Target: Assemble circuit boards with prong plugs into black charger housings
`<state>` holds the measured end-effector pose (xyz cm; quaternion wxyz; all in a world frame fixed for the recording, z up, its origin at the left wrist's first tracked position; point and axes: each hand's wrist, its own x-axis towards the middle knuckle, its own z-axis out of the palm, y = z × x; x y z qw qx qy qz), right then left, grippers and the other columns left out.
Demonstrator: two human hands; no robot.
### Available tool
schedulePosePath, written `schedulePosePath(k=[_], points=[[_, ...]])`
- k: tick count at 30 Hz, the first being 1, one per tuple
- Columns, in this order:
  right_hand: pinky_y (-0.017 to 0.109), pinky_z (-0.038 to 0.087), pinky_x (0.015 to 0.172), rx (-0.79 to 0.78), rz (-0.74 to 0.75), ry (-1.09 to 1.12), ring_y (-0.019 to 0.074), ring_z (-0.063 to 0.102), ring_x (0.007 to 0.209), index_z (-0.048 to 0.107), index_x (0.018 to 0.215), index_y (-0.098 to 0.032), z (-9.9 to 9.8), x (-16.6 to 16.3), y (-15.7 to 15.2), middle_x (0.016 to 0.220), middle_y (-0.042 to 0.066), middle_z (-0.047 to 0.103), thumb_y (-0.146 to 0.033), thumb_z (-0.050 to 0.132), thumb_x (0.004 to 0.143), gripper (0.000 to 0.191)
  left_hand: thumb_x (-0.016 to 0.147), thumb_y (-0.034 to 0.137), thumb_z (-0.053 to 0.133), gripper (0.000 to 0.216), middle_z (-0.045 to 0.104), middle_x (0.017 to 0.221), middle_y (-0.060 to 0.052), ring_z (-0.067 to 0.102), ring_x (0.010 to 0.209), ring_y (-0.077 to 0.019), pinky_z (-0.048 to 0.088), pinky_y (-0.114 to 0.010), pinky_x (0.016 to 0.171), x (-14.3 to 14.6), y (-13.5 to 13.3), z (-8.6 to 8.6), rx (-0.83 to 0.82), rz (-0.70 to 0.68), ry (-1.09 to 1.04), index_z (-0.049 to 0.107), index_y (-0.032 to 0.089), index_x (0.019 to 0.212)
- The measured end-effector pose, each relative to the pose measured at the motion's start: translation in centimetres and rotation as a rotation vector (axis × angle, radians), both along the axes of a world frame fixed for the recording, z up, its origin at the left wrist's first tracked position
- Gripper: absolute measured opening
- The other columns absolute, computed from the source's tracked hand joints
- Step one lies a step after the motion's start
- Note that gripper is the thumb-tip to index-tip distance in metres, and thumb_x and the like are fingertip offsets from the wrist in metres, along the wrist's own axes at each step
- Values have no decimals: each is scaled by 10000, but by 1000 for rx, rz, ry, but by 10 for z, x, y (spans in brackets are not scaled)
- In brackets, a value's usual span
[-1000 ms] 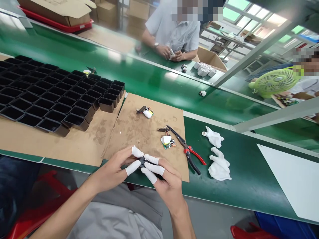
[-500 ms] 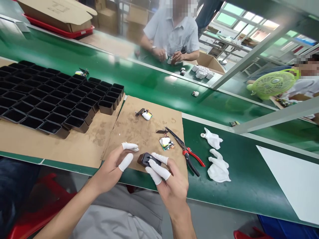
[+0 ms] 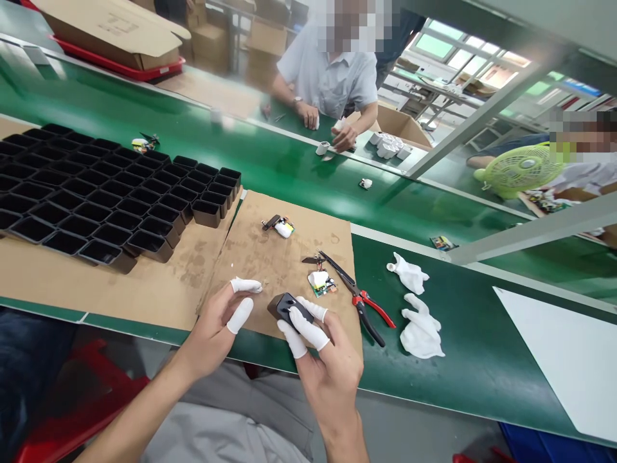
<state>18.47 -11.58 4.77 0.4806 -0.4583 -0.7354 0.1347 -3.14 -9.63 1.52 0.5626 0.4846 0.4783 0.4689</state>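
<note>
My right hand [image 3: 324, 357], with white finger cots, grips a small black plastic housing [image 3: 284, 305] over the near edge of a cardboard sheet [image 3: 270, 257]. My left hand [image 3: 219, 321] is just left of the housing, its cot-covered fingers spread and holding nothing. On the cardboard beyond lie a green circuit board with a white part [image 3: 321, 281], a second small assembly [image 3: 279, 226], and red-handled pliers [image 3: 359, 297].
A tray of several black housings [image 3: 96, 193] sits at the left. Two white gloves [image 3: 417, 302] lie on the green belt [image 3: 457, 347] at the right, and a white sheet [image 3: 563, 347] lies further right. A person across the conveyor handles white parts [image 3: 337, 132]. A green fan [image 3: 518, 170] stands at the far right.
My left hand let go of the black housing and drew back to the left with its fingers spread. My right hand keeps hold of it.
</note>
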Motion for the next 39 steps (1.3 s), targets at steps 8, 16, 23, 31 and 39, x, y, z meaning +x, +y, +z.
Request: schedulePosePath(k=[8,16,23,31,39], points=[[347,730,992,-198,-35,261,239,865,1126,914,1278,-319,-32,-6,3,1175,100,866,-128,866,1004,338,1131,653,652,489,741,1536,-142,690,1498,-336,545,-520,1337,0,0,-2,10,26,-41,754,240,1372],[411,671,1226,-665,-211,1293,208,847,1297,886,1310,-354,-22,-7,-8,1423,26,870,-570,749,1112,323,1112,699,652,531,729,1572,-134,668,1532,-354,496,-546,1378,-1,-3,-4,-32,26,-37,738,244,1372],[407,633,1271,-686,-185,1417,206,819,1359,892,1246,-361,-21,-14,-7,1406,8,871,-559,756,1102,281,1113,696,648,518,737,1560,-129,662,1538,-354,494,-552,1379,-2,-4,-4,-20,11,-13,748,252,1360],[376,725,964,-68,-357,344,243,842,1075,868,1196,-280,-32,-1,-14,1185,98,858,-246,861,1032,168,1089,724,668,544,736,1551,-142,674,1528,-356,519,-539,1362,0,-3,-6,-40,25,-17,743,248,1342],[348,719,942,-267,-296,376,246,848,1070,869,1191,-255,-34,7,-4,1146,105,868,-369,865,1044,186,1110,668,663,491,741,1570,-139,692,1528,-348,544,-537,1352,1,-4,-5,-40,12,-10,737,262,1375]])
